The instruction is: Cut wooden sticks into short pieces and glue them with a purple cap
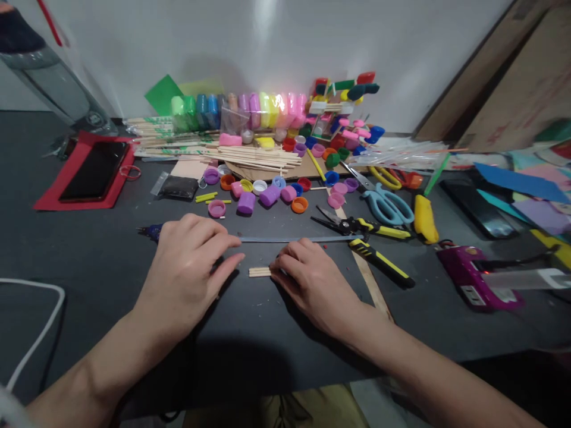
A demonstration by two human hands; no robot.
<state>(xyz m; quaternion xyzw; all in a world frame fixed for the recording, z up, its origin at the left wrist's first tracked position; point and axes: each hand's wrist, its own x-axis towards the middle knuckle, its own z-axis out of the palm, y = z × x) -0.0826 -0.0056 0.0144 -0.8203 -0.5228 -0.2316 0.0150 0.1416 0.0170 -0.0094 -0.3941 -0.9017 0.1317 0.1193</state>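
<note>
My left hand (190, 261) hovers at the middle left, thumb and fingertips apart with nothing between them. Behind it, a dark blue pointed tool (149, 232) is mostly hidden. My right hand (310, 276) has its fingers closed on the right end of a few short wooden sticks (259, 272), lying side by side on the dark table. A long translucent strip (298, 239) runs just beyond both hands. To its right are pliers (348, 226) with black and yellow handles, spread open.
Colourful caps (270, 196), wooden skewers (263, 157) and bottles (254, 110) crowd the back. Blue-handled scissors (386, 202) and a purple power strip (477, 279) are at right. A phone (96, 169) rests on red paper at left; a white cable (57, 297) curves nearby.
</note>
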